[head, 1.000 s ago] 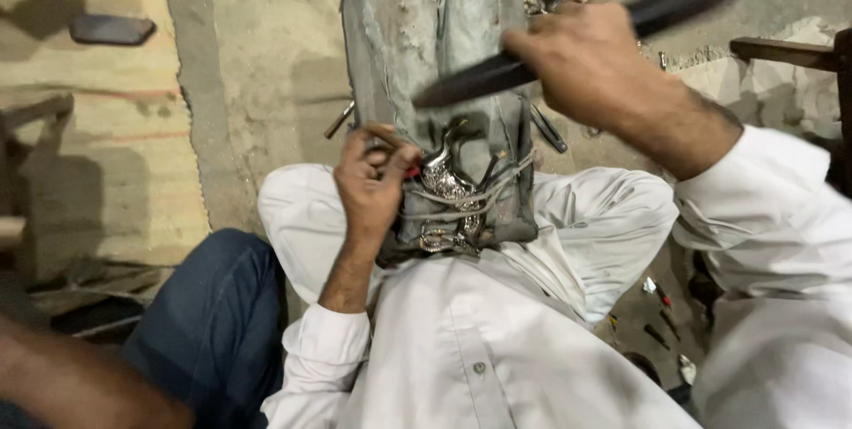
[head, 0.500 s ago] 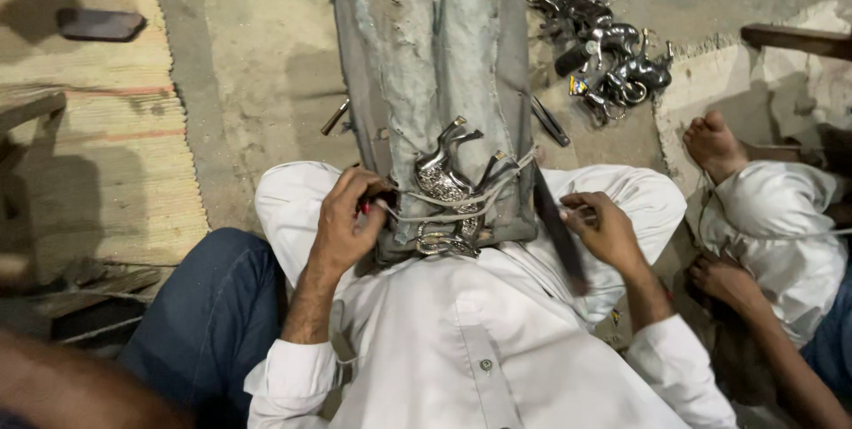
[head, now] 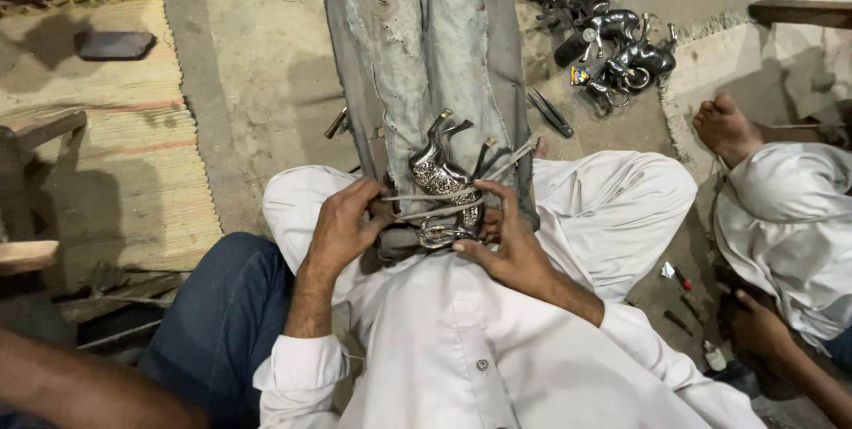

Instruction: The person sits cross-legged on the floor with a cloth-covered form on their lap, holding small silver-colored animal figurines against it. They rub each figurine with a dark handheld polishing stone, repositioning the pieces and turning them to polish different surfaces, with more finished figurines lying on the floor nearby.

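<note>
An ornate silver metal piece [head: 441,179] lies tied with cord onto a long worn grey wooden block [head: 426,56] that runs from my lap away across the floor. My left hand [head: 344,225] grips the block's near end and the cord on the left of the piece. On the right of the piece, my right hand [head: 506,243] has its fingers on the metal ring at the lower end. I sit cross-legged in white clothes.
A heap of similar dark metal pieces [head: 603,39] lies at the back right, a file [head: 550,112] beside the block. Another person's foot [head: 726,127] and white-clad leg are at right. A woven mat [head: 106,145] with a dark stone [head: 114,44] is at left; a blue-clad leg [head: 222,322] is near left.
My right hand swung a long dark file down from overhead, set it aside and now rests on the metal piece. My left hand stayed on the block.
</note>
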